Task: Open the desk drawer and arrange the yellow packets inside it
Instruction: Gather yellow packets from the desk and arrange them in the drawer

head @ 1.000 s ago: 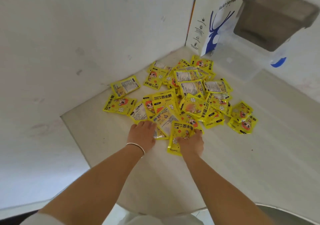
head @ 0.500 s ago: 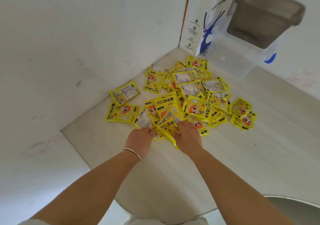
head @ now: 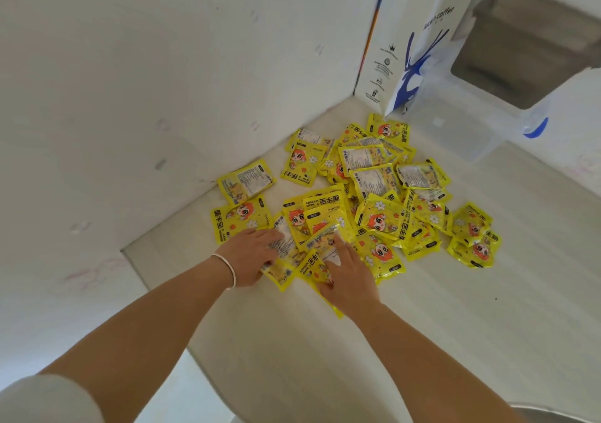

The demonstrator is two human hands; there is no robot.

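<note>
Plainly the risk lies in the slick foil: the yellow packets (head: pixel 357 201) overlap loosely, and a sweep with flat fingers could send the top ones sliding off the ones beneath — outward past the right hand (head: pixel 346 273), or against the wall (head: pixel 130 97) beyond the left hand (head: pixel 252 257). A second risk, as I judge it, is that gathering too many at once would let the bundle fan out and spill on the way to the drawer, which is not in view.

Both hands lie palm-down on the nearest edge of the heap, fingers mostly straight and spread, pressing packets rather than clamping them. The left hand, with a thin white bracelet (head: pixel 227 270) at the wrist, covers a packet turned printed-label side up; the right hand rests on a packet (head: pixel 312 268) whose near corner sticks out under its palm. Whether the right thumb is hooked under that packet I cannot tell — it is hidden.

The packets are glossy yellow sachets with a red-haired cartoon figure, white flowers and "HAND WARMER" lettering; some show a pale label back. They sprawl over the pale desktop (head: pixel 422 341) ahead of both hands, with two lying apart just beyond the left fingertips. Farther off stand a white and blue paper bag (head: pixel 419 48) and a clear plastic box (head: pixel 461 133).
</note>
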